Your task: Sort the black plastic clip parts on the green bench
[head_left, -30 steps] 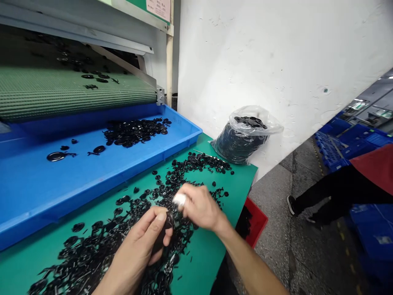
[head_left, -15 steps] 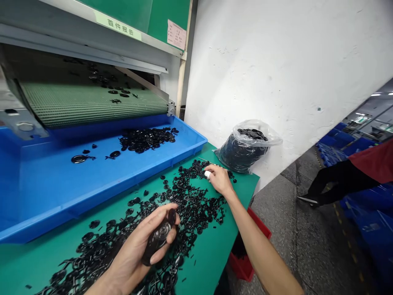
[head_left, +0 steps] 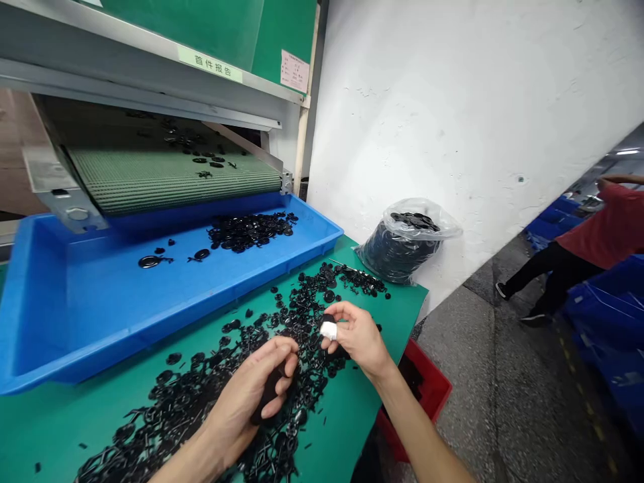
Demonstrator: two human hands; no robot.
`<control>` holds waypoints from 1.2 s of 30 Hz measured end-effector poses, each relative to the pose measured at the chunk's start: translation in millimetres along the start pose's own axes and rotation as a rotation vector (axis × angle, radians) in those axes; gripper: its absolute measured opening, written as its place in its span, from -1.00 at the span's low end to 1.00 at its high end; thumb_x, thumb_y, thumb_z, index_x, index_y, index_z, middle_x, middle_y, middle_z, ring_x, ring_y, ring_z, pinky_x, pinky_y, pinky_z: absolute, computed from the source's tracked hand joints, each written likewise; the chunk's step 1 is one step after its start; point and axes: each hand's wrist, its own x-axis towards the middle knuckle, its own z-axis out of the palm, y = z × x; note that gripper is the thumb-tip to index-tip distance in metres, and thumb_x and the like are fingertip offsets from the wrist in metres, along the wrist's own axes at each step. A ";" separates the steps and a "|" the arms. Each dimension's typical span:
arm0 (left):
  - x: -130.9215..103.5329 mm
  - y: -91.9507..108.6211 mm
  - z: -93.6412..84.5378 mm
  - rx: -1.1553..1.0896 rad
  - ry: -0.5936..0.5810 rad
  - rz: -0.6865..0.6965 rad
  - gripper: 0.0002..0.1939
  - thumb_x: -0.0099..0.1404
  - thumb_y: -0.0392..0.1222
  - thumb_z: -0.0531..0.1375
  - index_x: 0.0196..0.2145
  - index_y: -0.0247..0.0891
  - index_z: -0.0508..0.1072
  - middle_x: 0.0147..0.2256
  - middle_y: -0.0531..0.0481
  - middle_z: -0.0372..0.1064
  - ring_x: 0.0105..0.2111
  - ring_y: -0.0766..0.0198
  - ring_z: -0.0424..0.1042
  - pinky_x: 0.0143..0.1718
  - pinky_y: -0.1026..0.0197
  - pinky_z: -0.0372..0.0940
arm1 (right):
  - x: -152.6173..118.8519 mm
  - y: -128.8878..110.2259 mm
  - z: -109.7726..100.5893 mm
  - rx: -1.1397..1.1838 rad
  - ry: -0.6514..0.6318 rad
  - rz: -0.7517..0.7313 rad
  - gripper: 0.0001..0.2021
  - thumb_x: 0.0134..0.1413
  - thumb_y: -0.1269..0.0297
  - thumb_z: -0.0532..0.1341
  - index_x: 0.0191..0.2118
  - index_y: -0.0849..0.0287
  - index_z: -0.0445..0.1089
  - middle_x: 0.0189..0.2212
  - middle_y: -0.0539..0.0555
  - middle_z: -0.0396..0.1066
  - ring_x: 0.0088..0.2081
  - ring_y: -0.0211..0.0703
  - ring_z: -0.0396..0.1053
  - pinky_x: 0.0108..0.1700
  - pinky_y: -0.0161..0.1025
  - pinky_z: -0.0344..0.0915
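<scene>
Many small black plastic parts (head_left: 186, 396) lie scattered over the green table (head_left: 332, 416). Above them my left hand (head_left: 251, 396) is curled around a stack of black discs (head_left: 269, 396), its thumb and index finger pressed together at the top. To its right, my right hand (head_left: 355, 335) pinches a black disc (head_left: 329, 318) between thumb and fingers; white tape wraps one of its digits. The two hands are apart, a short gap between them.
A blue tray (head_left: 236, 287) with black parts sits under a green conveyor belt (head_left: 186, 184). A clear bag (head_left: 402, 245) of black discs leans by the wall. Below the table edge is a red bin (head_left: 437, 382). At the right stands a person in red (head_left: 604, 228).
My right hand has come back from the far parts toward my left hand, now with a disc. My left fingers have closed over the stack's top. The view has shifted slightly; the person has moved.
</scene>
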 end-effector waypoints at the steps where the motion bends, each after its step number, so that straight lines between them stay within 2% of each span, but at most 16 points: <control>1: 0.1 -0.9 0.9 0.059 0.020 0.005 -0.77 0.27 0.00 0.23 -0.35 -0.21 0.40 -0.52 0.15 0.19 -0.61 0.46 0.05 -0.77 0.50 -0.08 | -4.5 1.1 4.8 0.006 -0.001 -0.001 -0.78 -0.13 0.39 0.26 -0.26 0.22 0.37 -0.44 -0.05 0.37 -0.54 -0.27 0.45 -0.57 -0.39 0.35; 4: -1.2 -3.6 3.7 0.203 0.009 0.044 -0.68 0.24 0.11 0.22 -0.40 -0.21 0.35 -0.54 0.16 0.15 -0.60 0.44 0.02 -0.74 0.49 -0.08 | -17.0 5.7 17.9 -0.004 -0.021 -0.038 -0.83 -0.12 0.46 0.24 -0.30 0.20 0.39 -0.51 -0.07 0.38 -0.54 -0.29 0.42 -0.57 -0.41 0.32; 7: -2.4 -6.7 4.0 0.222 -0.058 0.057 -0.68 0.24 0.12 0.22 -0.40 -0.20 0.34 -0.50 0.13 0.21 -0.58 0.42 0.06 -0.72 0.47 -0.08 | -28.1 9.1 27.7 -0.041 0.013 -0.086 -0.87 -0.05 0.44 0.24 -0.29 0.20 0.42 -0.49 -0.04 0.42 -0.51 -0.28 0.42 -0.54 -0.40 0.33; 10: -0.6 -10.1 0.8 0.223 -0.040 0.069 -0.68 0.27 0.11 0.18 -0.41 -0.20 0.33 -0.50 0.13 0.22 -0.58 0.41 0.04 -0.71 0.44 -0.06 | -37.2 9.8 31.0 -0.069 -0.025 -0.099 -0.83 0.04 0.40 0.20 -0.20 0.21 0.43 -0.42 0.01 0.47 -0.43 -0.22 0.47 -0.46 -0.34 0.39; 14: 2.0 -10.7 -3.4 0.365 0.033 0.067 -0.66 0.28 0.15 0.12 -0.42 -0.17 0.30 -0.57 0.19 0.10 -0.63 0.39 -0.01 -0.70 0.39 -0.09 | -44.0 6.4 25.7 -0.267 -0.076 -0.125 -0.77 0.01 0.49 0.14 -0.19 0.18 0.43 -0.35 0.01 0.45 -0.38 -0.24 0.44 -0.38 -0.34 0.38; 16: 1.1 -8.8 -3.9 0.501 0.008 0.093 -0.62 0.29 0.18 0.08 -0.46 -0.17 0.26 -0.59 0.20 0.06 -0.63 0.38 -0.01 -0.68 0.36 -0.09 | -45.5 2.1 21.3 -0.409 -0.111 -0.189 -0.70 -0.03 0.53 0.13 -0.16 0.14 0.43 -0.29 0.01 0.44 -0.35 -0.25 0.40 -0.36 -0.36 0.33; 18: -0.8 -6.5 -3.6 0.641 -0.032 0.171 -0.60 0.31 0.18 0.06 -0.49 -0.18 0.26 -0.56 0.17 0.09 -0.57 0.35 0.06 -0.61 0.34 -0.01 | -46.1 -3.3 16.8 -0.538 -0.204 -0.278 -0.59 -0.06 0.55 0.12 -0.06 0.09 0.42 -0.23 0.00 0.41 -0.31 -0.25 0.36 -0.30 -0.34 0.30; 20: -2.6 -4.8 -3.3 0.732 -0.067 0.234 -0.59 0.33 0.16 0.03 -0.50 -0.19 0.26 -0.53 0.15 0.11 -0.50 0.31 0.10 -0.51 0.32 0.06 | -46.1 -8.2 12.3 -0.606 -0.283 -0.332 -0.53 -0.07 0.56 0.10 -0.01 0.06 0.42 -0.26 -0.02 0.41 -0.33 -0.25 0.32 -0.29 -0.33 0.26; 22: -3.4 -4.4 -3.4 0.776 -0.096 0.241 -0.58 0.35 0.15 0.00 -0.50 -0.19 0.26 -0.52 0.15 0.11 -0.47 0.29 0.11 -0.45 0.30 0.08 | -45.7 -11.5 8.1 -0.594 -0.331 -0.301 -0.56 -0.06 0.55 0.10 -0.06 0.05 0.46 -0.36 -0.06 0.41 -0.38 -0.27 0.30 -0.33 -0.36 0.23; 27: -2.5 -5.9 -4.6 0.777 -0.118 0.175 -0.58 0.35 0.16 -0.01 -0.50 -0.18 0.25 -0.54 0.16 0.07 -0.50 0.31 0.07 -0.49 0.31 0.05 | -46.0 -10.9 6.5 -0.569 -0.325 -0.201 -0.65 -0.05 0.53 0.12 -0.17 0.08 0.51 -0.48 -0.10 0.40 -0.47 -0.32 0.29 -0.41 -0.40 0.17; 33: -3.7 -11.7 -4.4 0.630 -0.027 0.053 -0.55 0.30 0.24 0.02 -0.52 -0.18 0.24 -0.62 0.20 0.03 -0.64 0.38 -0.01 -0.67 0.35 -0.10 | -47.1 0.6 24.3 -0.520 -0.135 -0.220 -0.73 0.14 0.47 0.08 -0.19 0.10 0.51 -0.59 -0.12 0.34 -0.55 -0.35 0.26 -0.46 -0.41 0.13; 36: -3.2 -12.3 -3.4 0.500 -0.005 0.005 -0.55 0.28 0.25 0.06 -0.51 -0.19 0.28 -0.66 0.20 0.05 -0.68 0.40 -0.02 -0.71 0.38 -0.09 | -33.1 -0.7 21.7 -0.604 -0.203 -0.238 -0.72 0.19 0.48 0.03 -0.19 0.14 0.47 -0.59 -0.10 0.34 -0.54 -0.34 0.28 -0.44 -0.40 0.17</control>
